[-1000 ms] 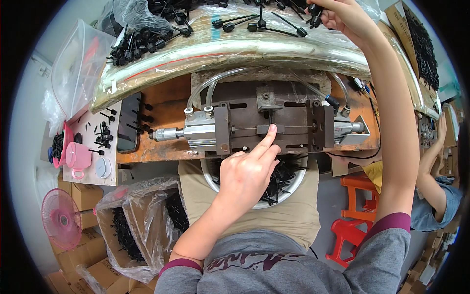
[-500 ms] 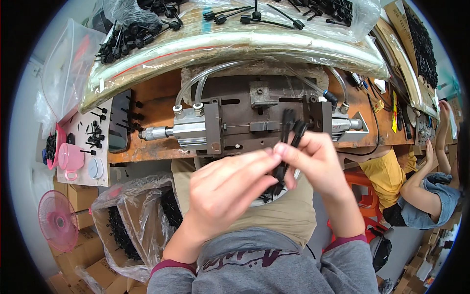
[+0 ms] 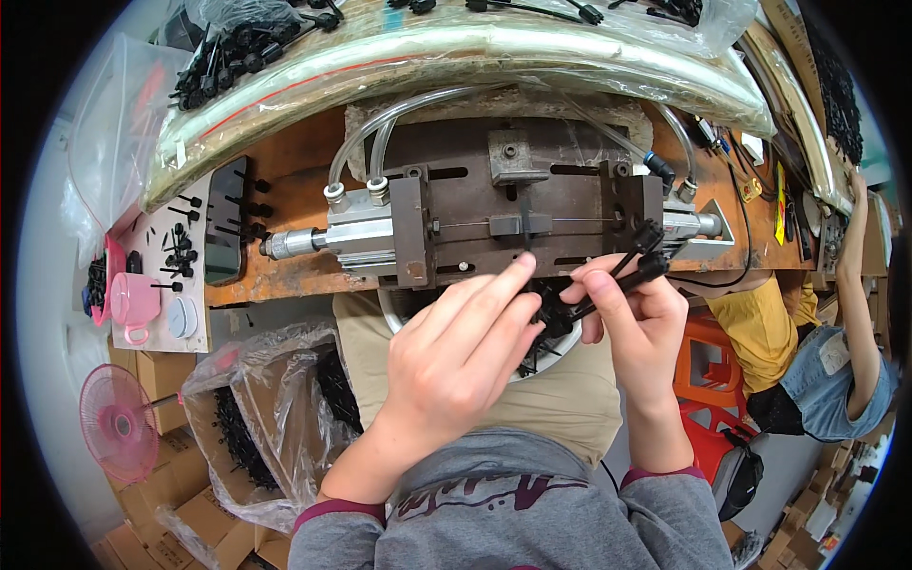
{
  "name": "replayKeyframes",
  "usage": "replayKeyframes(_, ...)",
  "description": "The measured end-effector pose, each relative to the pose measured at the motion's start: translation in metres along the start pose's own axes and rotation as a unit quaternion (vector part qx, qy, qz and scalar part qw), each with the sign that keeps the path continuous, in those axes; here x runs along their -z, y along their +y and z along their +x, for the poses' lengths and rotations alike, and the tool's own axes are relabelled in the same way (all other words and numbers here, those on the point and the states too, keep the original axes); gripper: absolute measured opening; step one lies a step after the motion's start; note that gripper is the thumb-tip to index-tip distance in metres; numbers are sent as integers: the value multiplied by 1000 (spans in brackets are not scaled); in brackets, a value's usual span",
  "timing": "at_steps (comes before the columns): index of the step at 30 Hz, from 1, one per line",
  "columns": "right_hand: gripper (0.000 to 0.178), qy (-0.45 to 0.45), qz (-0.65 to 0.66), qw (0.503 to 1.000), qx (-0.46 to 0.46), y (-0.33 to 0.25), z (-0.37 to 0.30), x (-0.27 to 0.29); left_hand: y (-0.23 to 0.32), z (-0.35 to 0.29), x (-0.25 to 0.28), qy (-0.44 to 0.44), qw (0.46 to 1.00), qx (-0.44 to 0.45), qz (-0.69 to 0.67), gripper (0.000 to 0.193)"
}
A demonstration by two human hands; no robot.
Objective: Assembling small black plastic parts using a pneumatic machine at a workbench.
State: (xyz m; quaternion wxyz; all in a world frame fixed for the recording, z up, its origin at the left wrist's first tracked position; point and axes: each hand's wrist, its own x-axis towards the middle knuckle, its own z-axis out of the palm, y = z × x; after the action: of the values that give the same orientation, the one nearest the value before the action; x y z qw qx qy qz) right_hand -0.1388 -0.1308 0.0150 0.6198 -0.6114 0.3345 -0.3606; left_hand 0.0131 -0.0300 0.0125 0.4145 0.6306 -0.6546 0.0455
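My right hand [image 3: 636, 318] is closed around several thin black plastic rods with knobbed ends [image 3: 649, 266], which stick out past its fingers. My left hand [image 3: 461, 347] has its fingers stretched out. One fingertip is at the near end of a slim black rod [image 3: 527, 223] lying in the middle of a dark metal fixture [image 3: 465, 252]; whether it touches cannot be made out. Small dark blocks [image 3: 506, 226] flank that rod. Below my hands, partly hidden, a pale round container [image 3: 573, 344] on my lap holds more black parts.
Air cylinders [image 3: 359, 242] with clear hoses [image 3: 380, 152] flank the fixture. Plastic-wrapped padding [image 3: 456, 52] bearing heaps of black parts [image 3: 228, 66] lies behind. At left are a phone [image 3: 226, 228], a pink cup [image 3: 136, 299], a fan [image 3: 119, 423] and a plastic-lined box [image 3: 275, 427]. Another person [image 3: 836, 375] sits at right.
My hands have moved apart, the right going rightward with its rods. My left fingertips have reached the fixture, where a black rod now lies between the blocks. The view has shifted slightly.
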Motion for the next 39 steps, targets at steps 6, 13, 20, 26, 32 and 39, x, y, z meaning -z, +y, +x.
replayKeyframes(6,8,5,19,1000,-4,-1,-4,1,-11,1,-14,-63,994,-14,85,27)
replayKeyframes(13,13,-15,57,997,45,-5,-7,3,-15,9,-12,-73,993,-20,94,20)
replayKeyframes(20,13,-10,109,994,-14,-11,-9,8,-13,9,-10,-90,991,1,95,24)
replayKeyframes(26,11,-2,91,994,-68,-10,-8,11,-11,11,-9,-83,993,28,84,26)
replayKeyframes(32,11,-38,236,965,-108,-5,-9,13,5,7,15,-120,962,60,-240,40)
replayKeyframes(39,11,-81,355,924,-116,0,-7,10,14,4,25,-103,973,24,-207,32)
